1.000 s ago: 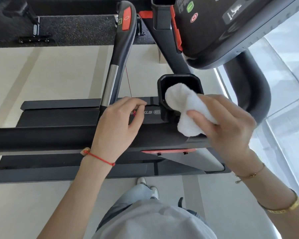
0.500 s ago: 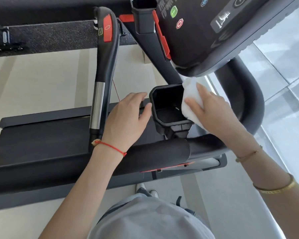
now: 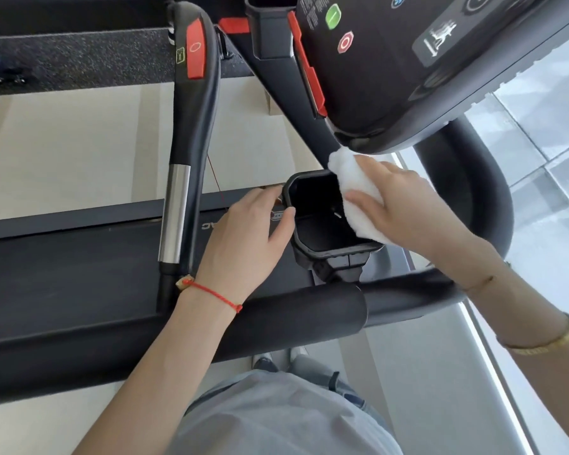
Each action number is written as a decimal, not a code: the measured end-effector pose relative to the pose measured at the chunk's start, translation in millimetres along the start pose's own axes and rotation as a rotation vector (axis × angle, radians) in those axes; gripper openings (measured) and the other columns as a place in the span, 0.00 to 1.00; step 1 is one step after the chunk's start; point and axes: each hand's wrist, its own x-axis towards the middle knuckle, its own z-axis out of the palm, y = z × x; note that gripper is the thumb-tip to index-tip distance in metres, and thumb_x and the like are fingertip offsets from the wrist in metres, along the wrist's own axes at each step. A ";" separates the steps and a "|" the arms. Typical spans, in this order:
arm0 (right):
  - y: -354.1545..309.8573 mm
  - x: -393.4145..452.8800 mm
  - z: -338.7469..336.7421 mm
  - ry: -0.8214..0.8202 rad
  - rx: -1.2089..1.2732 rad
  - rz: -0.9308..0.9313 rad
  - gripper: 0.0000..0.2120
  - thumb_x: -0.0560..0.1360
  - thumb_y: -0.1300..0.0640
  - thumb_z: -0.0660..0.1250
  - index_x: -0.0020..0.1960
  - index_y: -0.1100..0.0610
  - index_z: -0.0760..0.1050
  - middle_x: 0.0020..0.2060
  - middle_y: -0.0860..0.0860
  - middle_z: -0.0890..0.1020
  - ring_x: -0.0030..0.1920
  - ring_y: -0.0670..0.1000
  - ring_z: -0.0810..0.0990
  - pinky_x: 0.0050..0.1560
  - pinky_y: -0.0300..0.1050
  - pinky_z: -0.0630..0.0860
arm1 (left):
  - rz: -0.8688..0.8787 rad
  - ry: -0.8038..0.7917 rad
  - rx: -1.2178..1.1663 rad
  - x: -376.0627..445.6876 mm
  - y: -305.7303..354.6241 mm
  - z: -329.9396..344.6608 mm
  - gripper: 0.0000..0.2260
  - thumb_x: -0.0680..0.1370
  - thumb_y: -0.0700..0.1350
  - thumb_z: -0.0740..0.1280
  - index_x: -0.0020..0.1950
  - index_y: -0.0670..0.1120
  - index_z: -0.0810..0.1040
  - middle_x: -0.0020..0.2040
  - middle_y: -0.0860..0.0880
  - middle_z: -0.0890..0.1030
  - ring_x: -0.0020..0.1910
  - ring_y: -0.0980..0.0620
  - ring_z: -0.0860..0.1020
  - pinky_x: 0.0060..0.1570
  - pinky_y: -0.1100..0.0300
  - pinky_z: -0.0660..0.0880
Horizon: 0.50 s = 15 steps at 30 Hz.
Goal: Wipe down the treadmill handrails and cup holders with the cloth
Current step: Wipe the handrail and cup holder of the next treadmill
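Gym floor pale below. Left hand (image 3: 243, 244), fingers curled, steadies cup holder (image 3: 304, 256); right hand (image 3: 408, 208), fingers spread, presses cloth (image 3: 352, 182) at 3 o'clock rim. Advice: sweep full wall, then base.

Red string bracelet (image 3: 211, 292), gold bangle (image 3: 552, 339)

The right hand (image 3: 408, 211) has carried the white cloth (image 3: 355, 192) out of the cup holder (image 3: 312, 254) to its right wall, up near the console; the left hand (image 3: 243, 244) has shifted onto its left rim.
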 end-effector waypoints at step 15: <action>-6.1 52.4 5.4 -0.098 -0.238 -0.482 0.22 0.81 0.43 0.52 0.73 0.49 0.63 0.56 0.48 0.76 0.52 0.54 0.77 0.45 0.52 0.76 | -0.086 0.001 -0.096 0.3 -1.6 0.8 0.19 0.80 0.57 0.59 0.66 0.50 0.77 0.53 0.58 0.79 0.53 0.57 0.78 0.55 0.52 0.77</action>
